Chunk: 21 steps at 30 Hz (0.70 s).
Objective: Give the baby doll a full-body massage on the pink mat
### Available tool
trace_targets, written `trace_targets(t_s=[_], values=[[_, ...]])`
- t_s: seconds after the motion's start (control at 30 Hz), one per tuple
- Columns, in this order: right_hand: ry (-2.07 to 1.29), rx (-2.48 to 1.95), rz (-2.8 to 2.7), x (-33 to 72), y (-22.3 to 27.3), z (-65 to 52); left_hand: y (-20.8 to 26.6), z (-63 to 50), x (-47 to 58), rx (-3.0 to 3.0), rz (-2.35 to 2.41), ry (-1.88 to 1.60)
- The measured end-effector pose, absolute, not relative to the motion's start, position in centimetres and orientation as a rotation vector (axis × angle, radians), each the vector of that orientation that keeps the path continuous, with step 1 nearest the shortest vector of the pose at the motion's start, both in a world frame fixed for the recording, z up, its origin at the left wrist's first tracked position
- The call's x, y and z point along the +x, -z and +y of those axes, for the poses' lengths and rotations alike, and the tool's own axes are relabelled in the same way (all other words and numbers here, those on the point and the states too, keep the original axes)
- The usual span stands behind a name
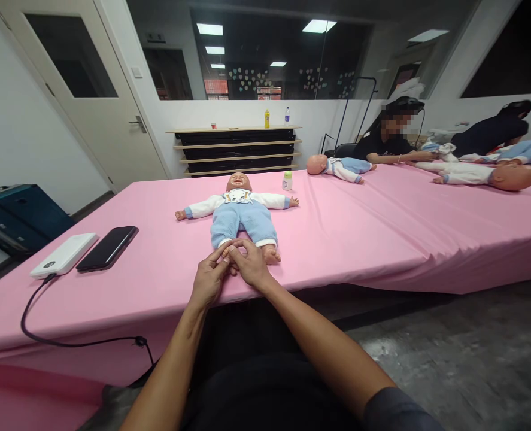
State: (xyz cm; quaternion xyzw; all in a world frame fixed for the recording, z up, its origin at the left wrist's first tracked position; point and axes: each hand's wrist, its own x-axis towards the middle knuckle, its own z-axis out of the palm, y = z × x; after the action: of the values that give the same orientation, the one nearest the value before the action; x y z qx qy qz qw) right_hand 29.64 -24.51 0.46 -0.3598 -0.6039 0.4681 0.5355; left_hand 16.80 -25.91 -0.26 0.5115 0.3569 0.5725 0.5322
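Left hand [208, 281] and right hand [251, 264] meet right at the near edge, fingers and thumbs gripping the doll [243, 219] by one foot! It lies face up on the pink-covered surface [350, 239], arms flung wide, a green-capped bottle [287, 181] near one outstretched arm.

Doll [243, 216] on table [359, 239], feet by near edge, head by far edge
Small bottle [287, 181] right of its head
Phone [108, 249] left of doll; power bank [66, 254] just left of phone
Second doll [343, 169] right of small bottle, by far edge; third doll [514, 177] further right
Behind table: shelf [236, 139], juice bottle [267, 120] and water bottle [287, 116] on top, right end
Far left: door [67, 66]; left, beside table: case [28, 211]
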Motion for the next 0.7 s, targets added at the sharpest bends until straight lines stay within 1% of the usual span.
trace_targets(t_s=[0.17, 0.33, 0.47, 0.7], values=[[-1.133, -0.830, -1.420, 29.82, -0.65, -24.62, 0.18, -25.99, 16.88, 1.251, 0.871, -1.351], [-1.003, -0.922, -1.471, 30.01, -0.40, -24.58, -0.21, -26.14, 17.01, 1.232, 0.875, -1.381], [-1.057, -0.907, -1.457, 29.99, -0.21, -24.52, -0.26, -26.11, 16.98, 1.256, 0.915, -1.408], [-1.135, -0.890, -1.395, 29.71, -0.23, -24.40, -0.29, -26.15, 16.90, 1.312, 0.954, -1.355]])
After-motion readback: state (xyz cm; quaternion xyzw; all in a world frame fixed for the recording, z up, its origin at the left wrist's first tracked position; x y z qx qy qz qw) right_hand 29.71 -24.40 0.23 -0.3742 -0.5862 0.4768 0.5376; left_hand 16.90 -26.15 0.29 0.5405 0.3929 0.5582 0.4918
